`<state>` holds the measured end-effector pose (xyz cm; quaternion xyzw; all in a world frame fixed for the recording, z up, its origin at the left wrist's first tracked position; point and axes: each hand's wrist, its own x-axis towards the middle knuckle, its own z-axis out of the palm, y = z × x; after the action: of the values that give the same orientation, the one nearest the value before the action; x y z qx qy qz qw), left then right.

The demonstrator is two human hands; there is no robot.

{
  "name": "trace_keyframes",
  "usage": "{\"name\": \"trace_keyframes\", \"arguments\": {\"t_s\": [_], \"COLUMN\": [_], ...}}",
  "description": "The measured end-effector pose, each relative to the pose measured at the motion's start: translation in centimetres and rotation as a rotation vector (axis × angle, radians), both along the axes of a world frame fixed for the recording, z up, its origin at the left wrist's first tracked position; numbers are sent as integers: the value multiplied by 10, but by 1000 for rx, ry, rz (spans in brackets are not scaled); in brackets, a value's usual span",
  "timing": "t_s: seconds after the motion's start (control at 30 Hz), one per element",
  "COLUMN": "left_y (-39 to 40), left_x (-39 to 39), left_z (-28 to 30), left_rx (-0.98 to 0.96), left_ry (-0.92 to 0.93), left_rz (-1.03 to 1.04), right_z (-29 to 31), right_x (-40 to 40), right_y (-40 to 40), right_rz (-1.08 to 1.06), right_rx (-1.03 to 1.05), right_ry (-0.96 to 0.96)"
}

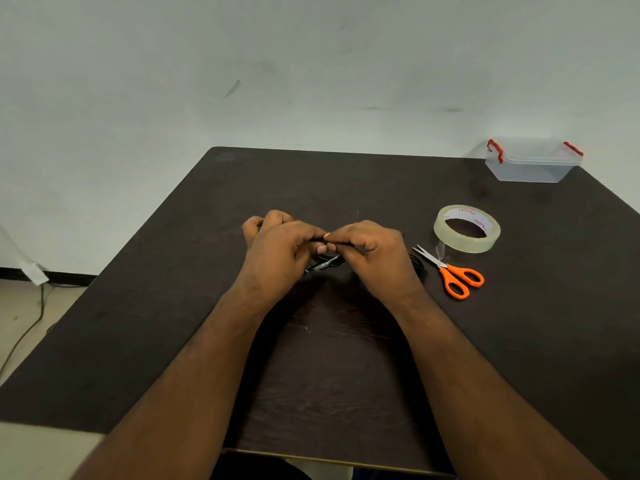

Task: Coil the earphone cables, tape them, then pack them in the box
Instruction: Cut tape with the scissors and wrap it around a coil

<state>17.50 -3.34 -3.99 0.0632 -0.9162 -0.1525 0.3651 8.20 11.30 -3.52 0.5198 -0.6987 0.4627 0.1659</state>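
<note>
black earphone cable [325, 263]: bunched on table, partly hidden | clear tape roll [467, 228]: flat, right | clear red-latched box [533, 164]: far right corner

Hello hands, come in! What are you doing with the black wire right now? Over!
Left hand and right hand both pinching black earphone cable above table. Tape roll, scissors untouched at right. Box closed, far corner. Nothing blocking.

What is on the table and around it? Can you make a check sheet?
Surface: dark wooden table.
Job's things: black earphone cable; tape roll; clear box, red latches, far right corner.
Clutter: orange scissors beside the tape.
Grips: left hand and right hand both pinch the cable.
Cables: a dark cord on the floor, left.
Surroundings: pale wall.
</note>
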Motion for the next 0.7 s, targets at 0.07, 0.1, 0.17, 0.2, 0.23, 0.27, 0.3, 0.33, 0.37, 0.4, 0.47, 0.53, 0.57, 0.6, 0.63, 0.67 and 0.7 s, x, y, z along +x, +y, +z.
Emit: {"name": "trace_keyframes", "arguments": {"t_s": [0.07,0.1,0.17,0.2,0.23,0.27,0.3,0.33,0.37,0.4,0.47,0.53,0.57,0.6,0.63,0.67,0.7], "left_y": [-2,-2,-3,-2,-2,-2,-3,-3,-2,-2,2,5,6,6,7,6,5], "left_x": [-1,-1,0,0,1,1,1,0,0,-1,-3,-4,-6,-6,-7,-8,-8], "left_z": [-2,-3,-4,-4,-5,-5,-5,-5,-4,-2,-1,-1,-2,-3,-4,-6,-8], "left_rx": [28,49,68,65,61,61,56,38,6,-28,-86,-160,-195,-217,-219,-212,-206], "left_ry": [-7,-2,7,4,-5,-18,-37,-60,-84,-106,-149,-210,-248,-282,-309,-331,-350], "left_rz": [32,45,54,50,45,41,40,43,51,61,82,105,118,126,128,125,116], "right_z": [-2,-2,-2,-3,-4,-4,-5,-6,-6,-7,-8,-8,-8,-8,-7,-5,-3], "right_x": [-2,-4,-8,-9,-10,-9,-8,-7,-6,-6,-5,-4,-4,-3,-2,-1,0], "right_y": [-2,-2,-1,-1,-1,-1,-2,-2,-2,-3,-3,-4,-4,-4,-3,-2,0], "right_rz": [-67,-100,-141,-144,-136,-123,-107,-89,-72,-62,-63,-78,-91,-104,-115,-119,-120], "right_rx": [-3,-13,-21,-17,-10,-2,6,18,36,63,122,169,189,204,210,206,190], "right_ry": [52,39,10,3,0,-2,-5,-9,-13,-10,16,39,50,63,78,92,103]}}
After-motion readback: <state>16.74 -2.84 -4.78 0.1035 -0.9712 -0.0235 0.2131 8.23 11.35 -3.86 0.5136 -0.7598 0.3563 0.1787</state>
